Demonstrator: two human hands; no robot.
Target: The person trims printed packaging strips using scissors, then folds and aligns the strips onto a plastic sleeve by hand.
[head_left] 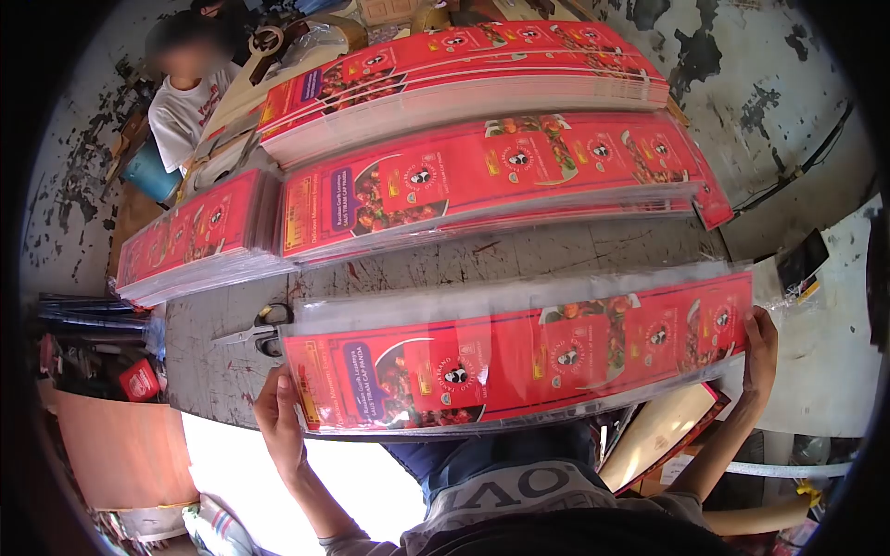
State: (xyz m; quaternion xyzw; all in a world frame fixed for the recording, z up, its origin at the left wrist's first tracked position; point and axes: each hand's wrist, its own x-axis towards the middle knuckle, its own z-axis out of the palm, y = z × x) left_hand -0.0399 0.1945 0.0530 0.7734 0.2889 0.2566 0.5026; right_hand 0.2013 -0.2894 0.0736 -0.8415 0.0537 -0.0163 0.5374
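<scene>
A long red printed strip (519, 357) in clear plastic lies at the table's near edge, on more clear plastic. My left hand (281, 412) is at its left end, fingers closed on the edge. My right hand (761, 347) grips the right end, thumb and fingers round the edge. Scissors (258, 332) with black handles rest just beyond the strip's left end. Farther back lies a wide stack of similar red strips (482, 181), with a shorter stack (199, 232) to its left and a taller stack (464, 83) behind.
The grey table (222, 371) has a worn, scratched top. A person (190, 102) in a white shirt is at the back left, near a blue bucket (153, 173). A roll of tape (266, 42) lies at the back. A black object (803, 259) is at the right.
</scene>
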